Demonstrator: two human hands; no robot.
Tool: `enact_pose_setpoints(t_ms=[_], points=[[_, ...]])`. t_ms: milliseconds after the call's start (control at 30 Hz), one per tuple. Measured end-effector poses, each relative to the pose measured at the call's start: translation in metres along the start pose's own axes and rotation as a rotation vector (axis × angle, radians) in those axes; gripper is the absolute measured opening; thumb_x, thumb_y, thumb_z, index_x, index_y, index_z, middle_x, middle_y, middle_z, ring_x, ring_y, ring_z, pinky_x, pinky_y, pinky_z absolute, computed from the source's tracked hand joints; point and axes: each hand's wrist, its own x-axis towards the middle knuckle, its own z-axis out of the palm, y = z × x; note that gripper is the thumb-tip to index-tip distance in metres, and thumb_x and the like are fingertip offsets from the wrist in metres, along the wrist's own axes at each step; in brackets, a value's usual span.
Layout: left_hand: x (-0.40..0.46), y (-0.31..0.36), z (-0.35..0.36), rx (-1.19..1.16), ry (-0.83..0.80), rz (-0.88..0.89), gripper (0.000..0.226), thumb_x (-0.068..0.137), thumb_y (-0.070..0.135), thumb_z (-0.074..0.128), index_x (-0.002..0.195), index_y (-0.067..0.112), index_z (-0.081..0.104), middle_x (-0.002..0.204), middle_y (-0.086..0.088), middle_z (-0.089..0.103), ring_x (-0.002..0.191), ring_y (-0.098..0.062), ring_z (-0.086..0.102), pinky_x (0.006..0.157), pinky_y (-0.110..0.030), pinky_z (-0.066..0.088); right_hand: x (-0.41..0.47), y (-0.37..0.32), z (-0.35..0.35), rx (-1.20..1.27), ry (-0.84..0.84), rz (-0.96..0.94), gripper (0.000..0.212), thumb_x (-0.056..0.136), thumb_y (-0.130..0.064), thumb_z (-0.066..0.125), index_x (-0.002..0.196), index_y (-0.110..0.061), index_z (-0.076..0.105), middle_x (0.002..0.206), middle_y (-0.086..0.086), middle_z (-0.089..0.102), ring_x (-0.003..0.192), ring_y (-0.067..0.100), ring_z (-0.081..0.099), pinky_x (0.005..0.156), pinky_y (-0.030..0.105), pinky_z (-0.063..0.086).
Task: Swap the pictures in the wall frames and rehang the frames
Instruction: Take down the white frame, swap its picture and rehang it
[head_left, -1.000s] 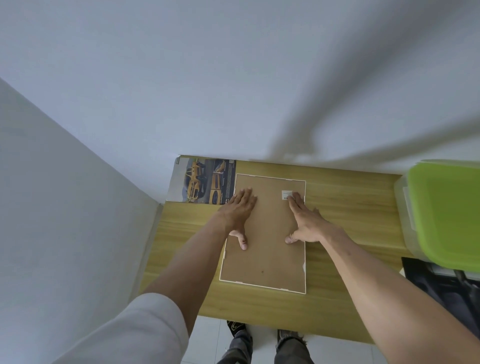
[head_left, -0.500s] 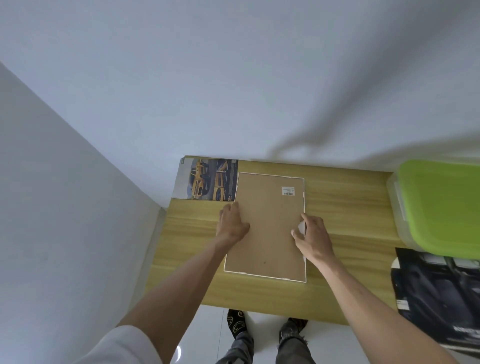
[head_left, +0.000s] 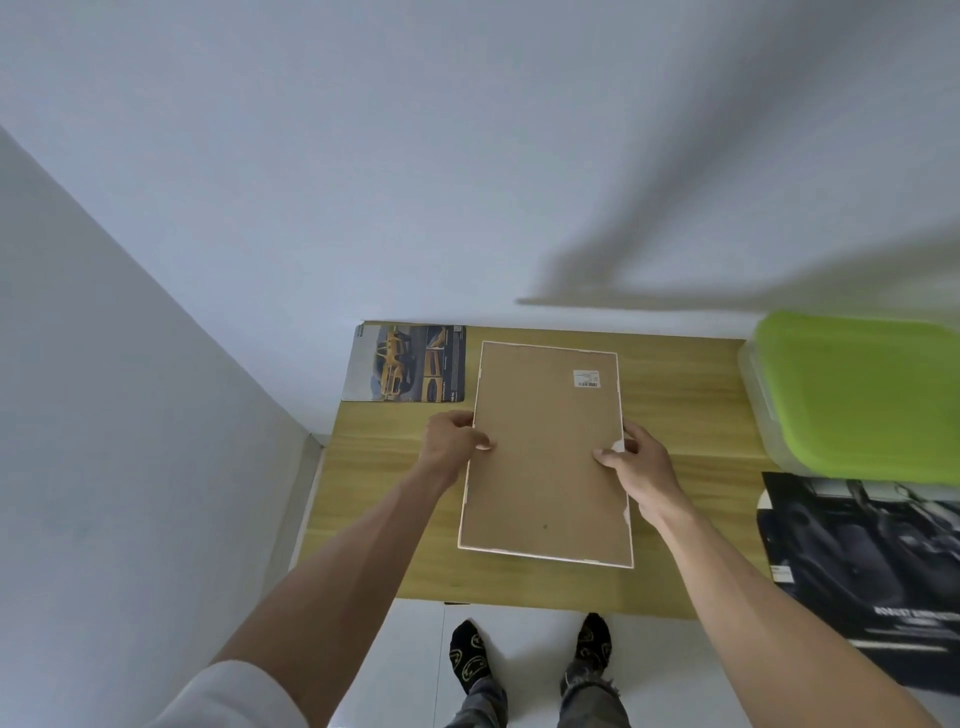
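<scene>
A white-edged picture frame (head_left: 545, 452) lies face down on the wooden table (head_left: 685, 415), its brown backing board up, with a small barcode sticker near the far right corner. My left hand (head_left: 449, 441) grips the frame's left edge, thumb on the backing. My right hand (head_left: 636, 460) grips the right edge, thumb on the backing. A picture of yellow cars (head_left: 408, 370) lies flat at the table's far left corner, just left of the frame. A dark car picture (head_left: 862, 571) lies at the right, reaching over the table's near edge.
A clear storage box with a green lid (head_left: 862, 395) stands at the table's far right. White walls close in behind and at the left. My feet in black socks (head_left: 530, 654) stand on the white floor below the table's front edge.
Both hands slid from flat on the backing board out to the frame's side edges and closed on them. The view has shifted so more of the floor and dark picture shows.
</scene>
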Motion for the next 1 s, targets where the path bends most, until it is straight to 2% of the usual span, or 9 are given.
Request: enact_pose_setpoints(t_ms=[100,267,367,467,567,633,833,933,1000], points=[[-0.015,0.017,-0.007,-0.071,-0.046,0.045,0.042,0.071,-0.012,0.073,0.102,0.016,0.065,0.09,-0.003,0.07,0.073,-0.007,0.063,0.061,-0.018,0.044,-0.008,-0.014,-0.011,0.015,-0.006,-0.044,0.036,0.083,-0.003,0.073,0.11,-0.025,0.066,0.101,0.003,0.074,0.087,0.02,0.073,0.075,0.035,0.059],[-0.043,0.044,-0.013,-0.131,-0.02,0.169,0.04,0.074,-0.012,0.074,0.104,0.012,0.067,0.075,0.004,0.068,0.059,-0.004,0.068,0.059,-0.02,0.053,-0.016,-0.038,-0.025,-0.036,-0.021,-0.162,0.044,0.084,-0.008,0.073,0.124,-0.022,0.064,0.109,0.001,0.071,0.092,0.015,0.071,0.072,0.027,0.053],[-0.061,0.063,-0.012,-0.135,0.038,0.265,0.035,0.073,-0.01,0.074,0.096,0.016,0.07,0.072,0.004,0.068,0.054,0.005,0.064,0.052,-0.01,0.049,-0.022,-0.057,-0.036,-0.097,-0.031,-0.211,0.067,0.086,-0.017,0.075,0.146,-0.022,0.045,0.134,0.003,0.059,0.11,0.019,0.064,0.085,0.03,0.051],[-0.082,0.078,-0.001,-0.102,0.162,0.361,0.036,0.067,-0.004,0.077,0.097,0.016,0.077,0.076,-0.001,0.072,0.065,-0.006,0.065,0.058,-0.013,0.049,-0.038,-0.083,-0.046,-0.218,0.01,-0.284,0.076,0.089,-0.031,0.07,0.154,-0.025,0.03,0.149,0.005,0.04,0.126,0.024,0.052,0.097,0.037,0.047],[-0.112,0.092,0.014,-0.016,0.307,0.454,0.035,0.069,-0.001,0.075,0.087,0.028,0.073,0.073,0.01,0.068,0.063,-0.005,0.06,0.056,-0.011,0.046,-0.063,-0.12,-0.051,-0.282,-0.008,-0.437,0.061,0.094,-0.038,0.062,0.148,-0.025,0.038,0.143,0.006,0.046,0.113,0.021,0.056,0.087,0.032,0.047],[-0.13,0.098,0.029,0.067,0.368,0.509,0.035,0.071,0.003,0.072,0.095,0.027,0.075,0.078,0.009,0.069,0.065,-0.008,0.061,0.059,-0.018,0.049,-0.082,-0.144,-0.054,-0.325,-0.042,-0.534,0.057,0.095,-0.041,0.059,0.146,-0.02,0.042,0.142,0.005,0.051,0.109,0.022,0.058,0.088,0.032,0.047],[-0.186,0.105,0.082,0.269,0.489,0.714,0.027,0.079,0.008,0.063,0.098,0.023,0.075,0.085,0.005,0.07,0.073,-0.015,0.065,0.063,-0.031,0.049,-0.12,-0.182,-0.057,-0.228,-0.114,-0.57,0.084,0.075,-0.062,0.068,0.139,-0.014,0.042,0.129,0.003,0.057,0.111,0.022,0.06,0.09,0.039,0.054],[-0.206,0.101,0.103,0.257,0.476,0.766,0.025,0.08,0.009,0.067,0.099,0.025,0.074,0.085,0.005,0.068,0.074,-0.013,0.064,0.063,-0.031,0.05,-0.128,-0.18,-0.07,-0.208,-0.018,-0.593,0.061,0.076,-0.04,0.076,0.12,-0.012,0.043,0.117,0.004,0.057,0.097,0.022,0.062,0.071,0.032,0.052],[-0.215,0.097,0.113,0.213,0.404,0.795,0.027,0.08,0.012,0.072,0.104,0.025,0.074,0.09,0.006,0.069,0.077,-0.008,0.065,0.063,-0.021,0.051,-0.13,-0.176,-0.084,-0.153,-0.011,-0.564,0.047,0.08,-0.021,0.073,0.114,-0.014,0.041,0.112,0.005,0.059,0.091,0.024,0.064,0.071,0.038,0.057]])
